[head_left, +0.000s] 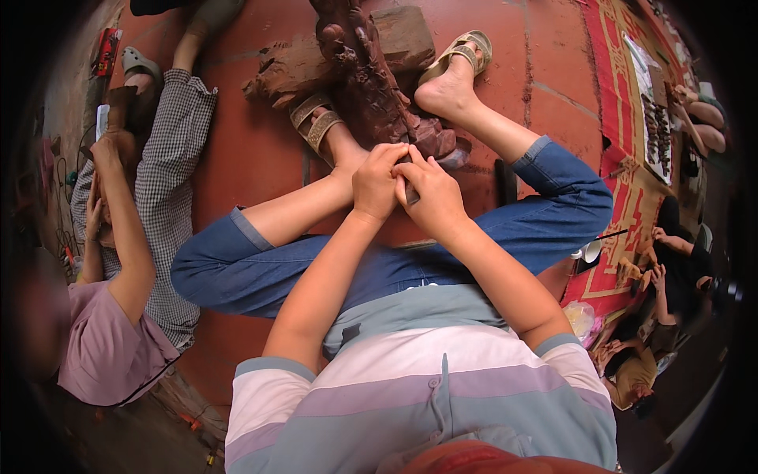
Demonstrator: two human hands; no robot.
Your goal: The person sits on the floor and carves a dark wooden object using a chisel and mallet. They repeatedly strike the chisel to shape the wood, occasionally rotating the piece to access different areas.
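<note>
A reddish-brown wood carving lies between my feet, its near end just ahead of my hands. My right hand is wrapped round a slim carving tool, whose butt shows at the palm. Close against it, my left hand has its fingers bent together at the front of the tool, by the carving's near end. The tool's tip is mostly hidden by my fingers, so I cannot tell whether it touches the wood.
Rough wood blocks prop the carving on the red tiled floor. A person in checked trousers sits at the left. At the right, a red patterned mat holds a tray of small tools, with more people beyond.
</note>
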